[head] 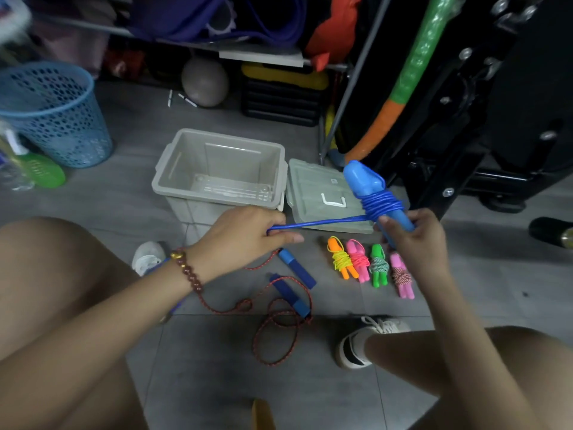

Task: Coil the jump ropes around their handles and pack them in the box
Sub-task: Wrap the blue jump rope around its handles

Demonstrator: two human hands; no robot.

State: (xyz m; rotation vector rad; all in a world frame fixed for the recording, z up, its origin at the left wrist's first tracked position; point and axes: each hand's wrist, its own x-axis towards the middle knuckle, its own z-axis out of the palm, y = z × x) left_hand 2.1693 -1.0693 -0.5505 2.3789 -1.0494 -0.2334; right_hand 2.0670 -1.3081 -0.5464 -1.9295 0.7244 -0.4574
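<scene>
Four small coiled plastic ropes (358, 260) wait near the empty grey plastic box (235, 159); right grip (415, 240) clamps blue plastic handles (366, 184), left grip (245, 234) pinches the blue cord (322, 222); red braided rope (245, 304) untouched.

Glossy plastic blue handles (370, 193); translucent plastic box (217, 169); matt floor tiles (248, 367).

box (217, 172) mouth open, lid (313, 193) beside it
</scene>
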